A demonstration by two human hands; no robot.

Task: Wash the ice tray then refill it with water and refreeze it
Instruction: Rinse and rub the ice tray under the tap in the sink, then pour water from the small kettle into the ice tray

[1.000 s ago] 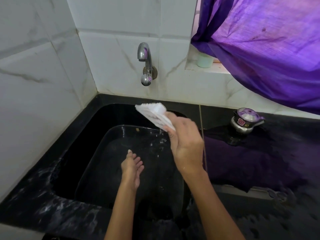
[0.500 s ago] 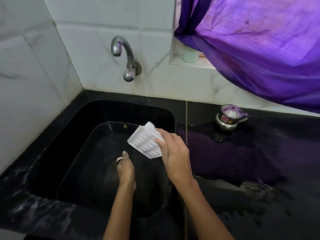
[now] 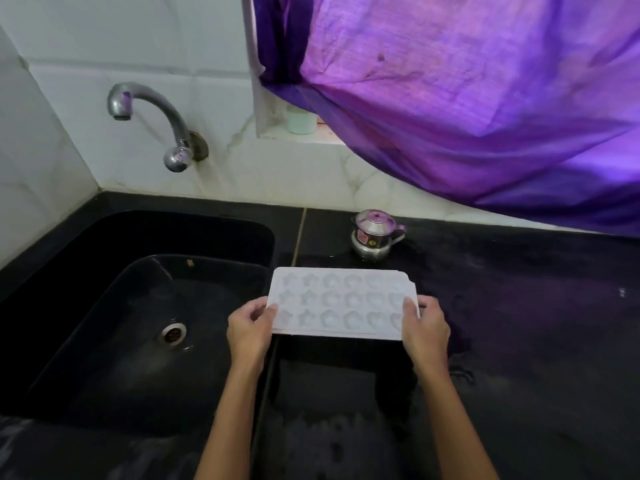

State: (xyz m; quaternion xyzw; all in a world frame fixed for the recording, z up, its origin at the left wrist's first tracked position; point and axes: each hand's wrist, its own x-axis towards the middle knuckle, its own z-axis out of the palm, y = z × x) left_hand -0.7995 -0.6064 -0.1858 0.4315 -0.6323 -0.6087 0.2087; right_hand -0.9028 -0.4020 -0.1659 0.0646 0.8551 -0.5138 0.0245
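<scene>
At the counter's (image 3: 519, 341) left edge, just right of the sink (image 3: 104, 341), the ice tray (image 3: 341, 303), a moment ago tilted in the right hand (image 3: 424, 327) alone, is now level, cavities up, the left hand (image 3: 249, 329) gripping its other end, suggesting washing is done and refilling comes next.

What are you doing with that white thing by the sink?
A person is holding a white ice tray level, cups facing up, one short end in the left hand and the other in the right hand. It sits just right of the black sink, over the dark counter. The tap shows no running water.
</scene>
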